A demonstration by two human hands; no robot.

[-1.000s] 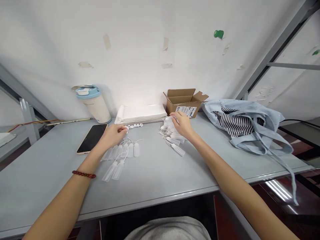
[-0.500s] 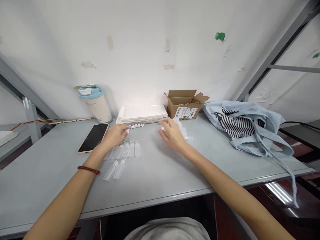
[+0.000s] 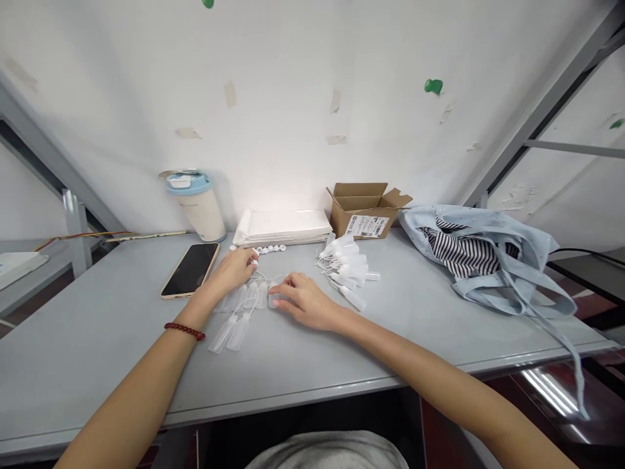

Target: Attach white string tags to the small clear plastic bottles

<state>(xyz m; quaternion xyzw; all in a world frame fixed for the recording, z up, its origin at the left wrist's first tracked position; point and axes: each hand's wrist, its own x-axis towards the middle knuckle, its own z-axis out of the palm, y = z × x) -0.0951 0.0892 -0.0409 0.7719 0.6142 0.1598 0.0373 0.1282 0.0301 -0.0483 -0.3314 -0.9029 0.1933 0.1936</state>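
Several clear plastic tags with white loops lie in a row on the grey table, and two more sit in front of them. My left hand is closed, its fingertips pinching a small white cap behind the row. At the row's right end my right hand has its fingers on a clear tag, thumb and fingers around it. A line of small white caps runs behind my left hand. To the right lies a loose pile of similar tags.
A phone and a blue-lidded cup stand left. White envelopes and an open cardboard box are at the back. A light blue bag lies right, its strap over the table edge.
My right hand has moved left and nearer, from the pile to the right end of the row, uncovering the pile. My left hand stays near the caps. The view has shifted slightly.
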